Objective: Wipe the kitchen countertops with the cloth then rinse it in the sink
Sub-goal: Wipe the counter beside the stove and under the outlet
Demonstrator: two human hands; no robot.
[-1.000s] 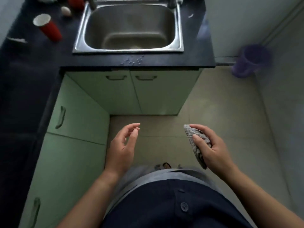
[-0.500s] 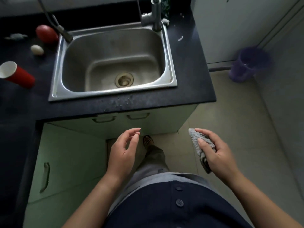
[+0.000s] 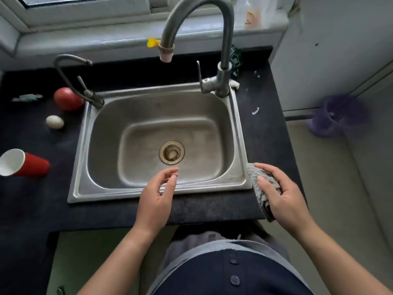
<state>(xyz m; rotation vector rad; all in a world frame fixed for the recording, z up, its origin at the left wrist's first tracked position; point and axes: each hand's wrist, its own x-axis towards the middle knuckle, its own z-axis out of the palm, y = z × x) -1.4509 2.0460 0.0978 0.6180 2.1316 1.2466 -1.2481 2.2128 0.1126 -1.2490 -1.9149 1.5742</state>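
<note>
Moved up to the sink (image 3: pixel 106 128). Gripping the cloth (image 3: pixel 260 195) in the right hand (image 3: pixel 285 194) at the sink's front right corner. Holding the left hand (image 3: pixel 156 199) loosely open, empty, above its front rim.

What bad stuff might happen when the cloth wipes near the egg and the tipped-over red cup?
1. The egg lies loose on the countertop left of the sink; a swipe of the cloth in the right hand might roll or crack it.
2. The red cup lies on its side, so a nudge may send it rolling.
3. The white scraps right of the sink may get swept toward the drain and clog it.
</note>
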